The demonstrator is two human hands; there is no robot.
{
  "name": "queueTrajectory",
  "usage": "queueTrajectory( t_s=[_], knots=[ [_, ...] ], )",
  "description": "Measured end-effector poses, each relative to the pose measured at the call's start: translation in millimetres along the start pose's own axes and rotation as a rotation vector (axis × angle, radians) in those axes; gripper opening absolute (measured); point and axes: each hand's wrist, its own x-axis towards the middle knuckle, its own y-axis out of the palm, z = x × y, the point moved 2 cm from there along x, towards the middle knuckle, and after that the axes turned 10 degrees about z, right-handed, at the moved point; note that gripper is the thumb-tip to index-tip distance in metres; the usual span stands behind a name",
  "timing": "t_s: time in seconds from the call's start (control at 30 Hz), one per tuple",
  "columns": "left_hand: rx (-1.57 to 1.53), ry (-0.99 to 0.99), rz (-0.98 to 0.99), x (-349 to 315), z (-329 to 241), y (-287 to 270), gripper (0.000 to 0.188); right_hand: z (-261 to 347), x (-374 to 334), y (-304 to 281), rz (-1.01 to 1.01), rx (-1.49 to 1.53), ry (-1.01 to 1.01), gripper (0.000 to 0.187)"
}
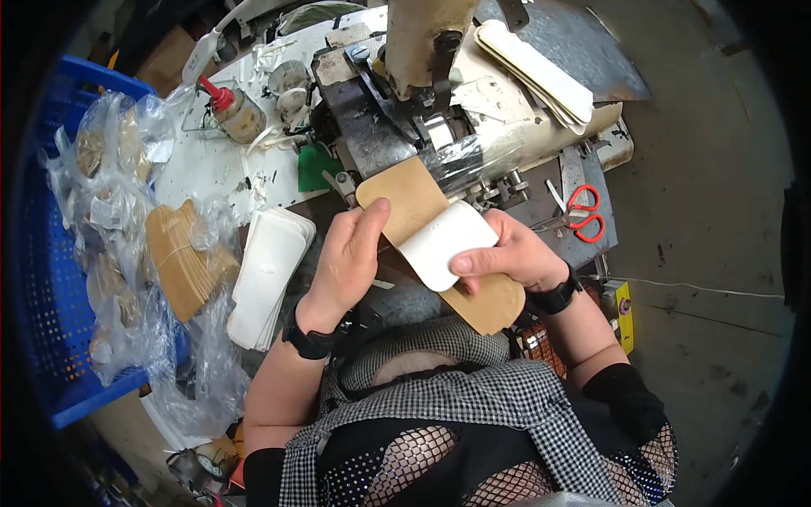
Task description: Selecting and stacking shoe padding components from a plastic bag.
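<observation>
The forearms point(283, 376) are angled inward. The left hand point(342, 260) is pinched, its thumb point(377, 224) directed away from the body. The right hand point(522, 256) is likewise pinched, its thumb pointed left.

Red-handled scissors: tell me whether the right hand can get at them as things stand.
Probably yes: the scissors lie near the right hand, handles uncovered, but that hand grips the white piece and would likely have to let go first.

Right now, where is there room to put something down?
The metal sheet is bare right of the far stack; the white table is nearly bare between the bottle, bags and near stack. It's crowded around the machine, scissors and fingers.
</observation>
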Motion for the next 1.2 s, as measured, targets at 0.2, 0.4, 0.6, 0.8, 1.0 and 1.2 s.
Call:
queueTrajectory(
  t_s=[0.2, 0.4, 0.6, 0.8, 1.0, 1.2],
  knots=[
    [-0.273, 0.002, 0.078, 20.1, 0.8, 4.9, 0.032, 8.7, -4.9, -18.3, -0.26, -0.049, -0.014, 0.026],
    [0.52, 0.643, 0.097, 3.7, -43.8, 15.5, 0.04, 44.8, -50.2, -24.2, -0.171, -0.325, -0.029, 0.013],
    [0.208, 0.286, 0.337, -10.0, -26.4, 14.3, 0.034, 22.5, -18.4, 1.1, 0.093, -0.253, 0.063, 0.024],
    [-0.12, 0.049, -0.023, 1.8, 10.0, -1.3, 0.036, -0.1, 4.3, -4.3, 0.048, -0.027, 0.028, 0.028],
    [-0.272, 0.071, 0.101, 13.4, -8.2, 10.1, 0.033, 14.2, -4.5, -23.2, -0.114, -0.007, -0.018, 0.026],
    [-0.108, -0.13, 0.352, 0.6, -19.1, 33.0, 0.051, 43.0, -45.9, -2.6, -0.286, -0.478, 0.046, 0.029]
  ],
)
